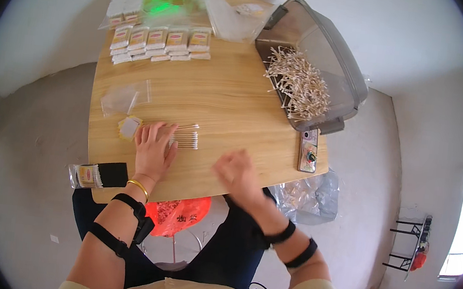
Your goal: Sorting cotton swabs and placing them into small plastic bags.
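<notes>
A small row of cotton swabs [188, 139] lies side by side near the front of the wooden table [220, 92]. One swab sits slightly apart at the row's far side. Over the left ends of the swabs rests my left hand [154, 146], fingers stretched out and palm down, covering part of the row. Just left of those fingers are small white and yellow cards [129, 127]. To the right of the swabs, my right hand [239, 173] hangs above the table's front edge. Motion smears its fingers, and I cannot make out anything in them.
A grey plastic bin [337, 54] lies tilted at right, loose swabs [300, 84] inside. Packed swab bags [157, 39] are stacked far left. Clear bags [127, 98] lie at left. A phone [308, 151] is by the right edge, a filled pack [88, 176] at the front left corner.
</notes>
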The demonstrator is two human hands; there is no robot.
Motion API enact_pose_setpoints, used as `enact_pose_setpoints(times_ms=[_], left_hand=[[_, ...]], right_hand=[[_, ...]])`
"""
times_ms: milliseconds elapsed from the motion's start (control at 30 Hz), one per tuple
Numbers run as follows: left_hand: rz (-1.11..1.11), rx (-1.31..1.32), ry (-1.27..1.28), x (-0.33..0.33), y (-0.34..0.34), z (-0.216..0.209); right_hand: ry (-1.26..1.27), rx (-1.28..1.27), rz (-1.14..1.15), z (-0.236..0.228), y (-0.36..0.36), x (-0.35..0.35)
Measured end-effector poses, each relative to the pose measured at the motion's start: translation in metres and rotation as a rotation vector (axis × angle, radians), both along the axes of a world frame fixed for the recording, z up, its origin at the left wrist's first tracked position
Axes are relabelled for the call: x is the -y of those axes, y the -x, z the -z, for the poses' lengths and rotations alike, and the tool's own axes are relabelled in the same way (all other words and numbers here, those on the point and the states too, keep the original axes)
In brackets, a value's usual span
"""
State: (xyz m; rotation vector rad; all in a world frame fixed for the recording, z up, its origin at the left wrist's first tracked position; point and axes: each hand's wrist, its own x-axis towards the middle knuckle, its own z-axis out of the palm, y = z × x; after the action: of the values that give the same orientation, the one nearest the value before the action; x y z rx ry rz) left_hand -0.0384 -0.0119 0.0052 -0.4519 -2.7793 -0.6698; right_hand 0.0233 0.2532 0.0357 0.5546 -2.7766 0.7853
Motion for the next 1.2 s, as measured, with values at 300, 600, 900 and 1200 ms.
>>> enact_pose_setpoints(times_ms=[300,600,900,1200], left_hand=[[0.085,0.028,0.051,0.001,0.002,-0.004],[0.055,0.061,0.088,0.002,0.000,0.001],[0.055,0.071,0.108,-0.002,0.003,-0.002],[0.058,0.069,0.061,0.000,0.002,-0.003]], right_hand=[[-0.477,-0.245,0.379,0.000,0.187,-0.117],[-0.458,0.046,0.281,0.014,0.215,-0.057],[-0.580,-0.080,0.683,0.014,0.220,-0.097],[-0.679,-0.071,0.750,0.017,0.232,-0.086]])
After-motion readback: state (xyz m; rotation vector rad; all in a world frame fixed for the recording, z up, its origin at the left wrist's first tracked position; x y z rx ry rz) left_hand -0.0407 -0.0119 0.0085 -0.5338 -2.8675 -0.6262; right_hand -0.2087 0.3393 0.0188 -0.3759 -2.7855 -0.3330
